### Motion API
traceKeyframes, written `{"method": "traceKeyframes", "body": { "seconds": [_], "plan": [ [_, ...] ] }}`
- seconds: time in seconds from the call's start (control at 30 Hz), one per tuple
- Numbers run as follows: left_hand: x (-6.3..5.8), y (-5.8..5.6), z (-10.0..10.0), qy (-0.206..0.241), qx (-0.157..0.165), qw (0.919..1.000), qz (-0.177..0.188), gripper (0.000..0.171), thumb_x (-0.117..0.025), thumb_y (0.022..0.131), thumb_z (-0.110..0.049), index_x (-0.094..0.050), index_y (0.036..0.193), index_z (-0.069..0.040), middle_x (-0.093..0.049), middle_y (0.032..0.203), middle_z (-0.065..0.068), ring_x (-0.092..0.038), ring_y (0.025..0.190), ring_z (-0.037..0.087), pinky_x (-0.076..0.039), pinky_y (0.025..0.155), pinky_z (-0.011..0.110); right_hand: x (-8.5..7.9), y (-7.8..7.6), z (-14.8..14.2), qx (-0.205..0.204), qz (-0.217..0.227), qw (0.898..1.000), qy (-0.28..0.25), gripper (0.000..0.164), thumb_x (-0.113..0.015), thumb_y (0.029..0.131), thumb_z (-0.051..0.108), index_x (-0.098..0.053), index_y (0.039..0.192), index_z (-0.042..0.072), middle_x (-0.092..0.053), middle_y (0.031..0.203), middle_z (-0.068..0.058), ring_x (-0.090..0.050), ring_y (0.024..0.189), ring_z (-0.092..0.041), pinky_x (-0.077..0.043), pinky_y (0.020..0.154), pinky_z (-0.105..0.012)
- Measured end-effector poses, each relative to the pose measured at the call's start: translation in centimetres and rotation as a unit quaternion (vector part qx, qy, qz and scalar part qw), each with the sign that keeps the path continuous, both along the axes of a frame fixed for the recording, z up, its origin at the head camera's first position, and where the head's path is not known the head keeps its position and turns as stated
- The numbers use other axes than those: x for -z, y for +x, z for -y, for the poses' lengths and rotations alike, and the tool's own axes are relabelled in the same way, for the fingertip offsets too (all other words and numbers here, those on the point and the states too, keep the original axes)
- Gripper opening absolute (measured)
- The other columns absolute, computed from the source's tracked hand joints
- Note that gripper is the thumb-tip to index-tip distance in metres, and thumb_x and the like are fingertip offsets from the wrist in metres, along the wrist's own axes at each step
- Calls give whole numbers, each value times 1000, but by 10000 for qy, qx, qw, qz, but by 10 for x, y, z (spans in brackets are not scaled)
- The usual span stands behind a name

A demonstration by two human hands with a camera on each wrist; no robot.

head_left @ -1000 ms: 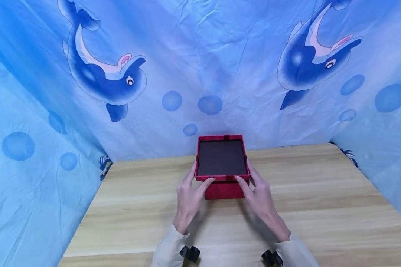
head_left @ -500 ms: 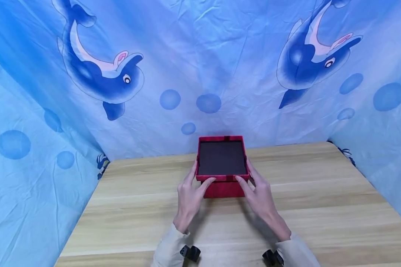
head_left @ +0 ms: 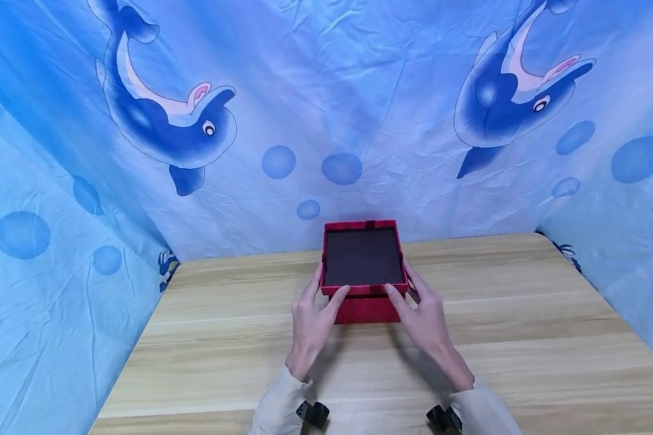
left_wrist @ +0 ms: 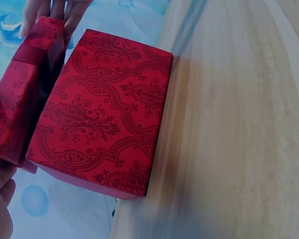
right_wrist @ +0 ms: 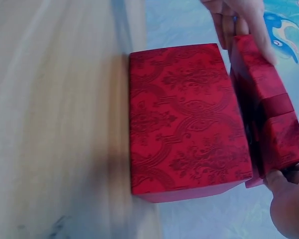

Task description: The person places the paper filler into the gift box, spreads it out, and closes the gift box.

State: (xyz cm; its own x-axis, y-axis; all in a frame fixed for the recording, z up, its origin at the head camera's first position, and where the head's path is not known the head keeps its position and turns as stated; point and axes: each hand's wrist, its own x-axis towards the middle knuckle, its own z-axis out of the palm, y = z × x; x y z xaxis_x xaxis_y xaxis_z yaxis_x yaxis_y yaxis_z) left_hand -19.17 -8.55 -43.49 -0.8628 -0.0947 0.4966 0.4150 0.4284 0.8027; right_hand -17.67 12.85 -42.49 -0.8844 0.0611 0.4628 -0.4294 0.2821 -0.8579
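A shallow red lid (head_left: 363, 289) with a dark panel framed by its rim lies over a red patterned box (head_left: 367, 310) in the head view. My left hand (head_left: 311, 323) grips the lid's left side, thumb at the near edge and fingers along the side. On the opposite side my right hand (head_left: 427, 320) holds it the same way. Both wrist views show a ribbon band around the lid (left_wrist: 12, 99) and a dark gap between it and the box (right_wrist: 184, 124). The box stands on the table, its damask-like pattern facing me.
The pale wooden table (head_left: 217, 362) extends to both sides and ends just behind the box. Blue dolphin-print cloth (head_left: 392, 181) hangs close behind it and along both sides. A small black device (head_left: 312, 414) sits at each wrist.
Both thumbs sit slightly higher at the lid's near edge. Otherwise the hands, lid and box stay nearly where they were, with only a slight shift of the head view.
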Motion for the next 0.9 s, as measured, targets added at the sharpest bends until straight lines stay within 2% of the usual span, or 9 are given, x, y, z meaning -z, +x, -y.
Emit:
{"method": "traceKeyframes", "body": {
  "seconds": [0.1, 0.27, 0.4, 0.53, 0.67, 0.77, 0.9],
  "plan": [
    [-2, -1, -2, 142, 107, 9998, 98, 78, -78, 93, -45, -47, 157, -14, -54, 151, 3, -51, 139, 22, -44, 110, 50, -7, -1, 0, -68, 313, 9980, -543, 60, -68, 103, 14, -44, 156, 2, -47, 156, -16, -48, 141, -32, -43, 103, -22],
    [-7, -2, -5, 458, 258, 9980, 357, 77, -78, 94, -38, -44, 158, -12, -51, 154, 4, -50, 140, 24, -39, 114, 54, -19, -6, 2, -299, 535, 9891, -1342, 55, -64, 104, 9, -43, 153, -6, -45, 156, -21, -44, 144, -33, -44, 103, -19],
    [-7, -5, -7, 499, 330, 9972, 439, 76, -78, 96, -31, -41, 159, -11, -48, 157, 5, -49, 140, 28, -36, 115, 57, -27, -9, 2, -234, 548, 9889, -1360, 55, -64, 104, 7, -44, 153, -6, -47, 155, -20, -45, 143, -34, -44, 104, -20],
    [-5, -7, -8, 407, 373, 9979, 353, 75, -77, 97, -26, -39, 159, -12, -47, 157, 7, -50, 139, 30, -38, 113, 56, -33, -13, 3, -2, 628, 9927, -1030, 58, -66, 103, 12, -44, 154, -2, -47, 153, -18, -47, 140, -32, -44, 110, -34],
    [-3, -10, -9, 308, 534, 9981, 56, 73, -76, 98, -20, -38, 159, -10, -44, 159, 8, -49, 141, 29, -39, 114, 52, -37, -16, 6, 221, 891, 9928, -775, 70, -68, 101, 18, -35, 160, 2, -43, 146, -19, -45, 137, -31, -42, 113, -49],
    [-2, -12, -9, 192, 624, 9976, -244, 73, -76, 97, -16, -37, 158, -9, -42, 161, 6, -49, 141, 27, -40, 114, 49, -38, -19, 8, 313, 1037, 9906, -833, 76, -69, 99, 19, -30, 163, 6, -40, 138, -19, -44, 133, -31, -43, 111, -50],
    [-1, -14, -9, 109, 611, 9964, -581, 75, -79, 94, -12, -39, 157, -10, -42, 161, 1, -51, 139, 23, -42, 113, 48, -38, -21, 10, 374, 937, 9901, -980, 74, -70, 98, 16, -34, 162, 7, -39, 134, -19, -43, 132, -31, -43, 109, -50]
  ]
}}
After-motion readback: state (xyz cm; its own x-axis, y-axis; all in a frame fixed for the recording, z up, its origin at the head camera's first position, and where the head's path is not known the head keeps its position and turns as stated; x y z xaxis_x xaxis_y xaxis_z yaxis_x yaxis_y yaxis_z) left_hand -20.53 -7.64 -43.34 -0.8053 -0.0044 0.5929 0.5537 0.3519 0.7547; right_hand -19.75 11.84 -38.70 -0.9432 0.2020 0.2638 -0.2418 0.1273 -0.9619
